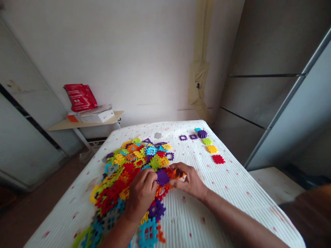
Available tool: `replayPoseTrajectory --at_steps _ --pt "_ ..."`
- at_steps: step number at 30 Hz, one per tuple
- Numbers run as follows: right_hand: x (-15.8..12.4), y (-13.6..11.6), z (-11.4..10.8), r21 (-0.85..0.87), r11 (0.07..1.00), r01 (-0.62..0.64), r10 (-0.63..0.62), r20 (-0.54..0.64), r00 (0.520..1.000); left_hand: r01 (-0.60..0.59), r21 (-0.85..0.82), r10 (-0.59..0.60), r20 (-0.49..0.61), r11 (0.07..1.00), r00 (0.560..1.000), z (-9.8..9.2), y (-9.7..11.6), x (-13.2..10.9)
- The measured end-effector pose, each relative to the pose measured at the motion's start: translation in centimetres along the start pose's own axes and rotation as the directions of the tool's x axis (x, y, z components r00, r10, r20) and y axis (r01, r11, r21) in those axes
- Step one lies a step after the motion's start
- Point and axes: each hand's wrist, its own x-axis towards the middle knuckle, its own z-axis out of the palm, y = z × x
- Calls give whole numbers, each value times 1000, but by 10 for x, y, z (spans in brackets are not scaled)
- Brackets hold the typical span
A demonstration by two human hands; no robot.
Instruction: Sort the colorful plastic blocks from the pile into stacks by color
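Note:
My left hand (143, 188) is closed, with thumb and finger pinching the left edge of a solid purple interlocking tile (162, 177). At the tile's right side is my right hand (190, 179), its thumb and index finger curved and apart. The thumb tip is close to the purple tile; whether it touches is hard to see. Orange pieces (178, 175) show in the gap between those fingers. Beneath and left of both hands spreads a heap of colourful plastic interlocking tiles (129, 169), partly hidden by my left forearm. A blue window tile (148, 233) lies near my left wrist.
A white quilted cloth (217, 203) covers the table. Toward its far right, a purple stack (202, 134), green (207, 141), yellow (212, 149) and red tiles (218, 159) form a line. A grey tile (158, 135) lies behind the heap. A side shelf (60, 125) holds red packets (80, 97).

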Motion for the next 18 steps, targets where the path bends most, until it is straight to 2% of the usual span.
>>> replayPoseTrajectory --at_steps 3,6,9,14,18 --pt "-5 -11 10 -99 995 30 -29 12 1000 -28 12 28 -9 1000 1000 5 0 -1" --pt "-6 -10 17 -163 986 36 -33 16 999 -59 19 59 -24 998 998 6 1 -2" --pt "-5 -10 21 -143 990 21 -20 7 1000 -73 33 74 -31 997 997 6 2 -4" --pt "-3 -15 19 -27 994 -107 107 -2 994 -118 37 120 -77 992 990 7 5 -2" --pt "2 2 5 -37 988 -151 148 -84 985 -155 71 162 -111 985 981 -5 4 3"
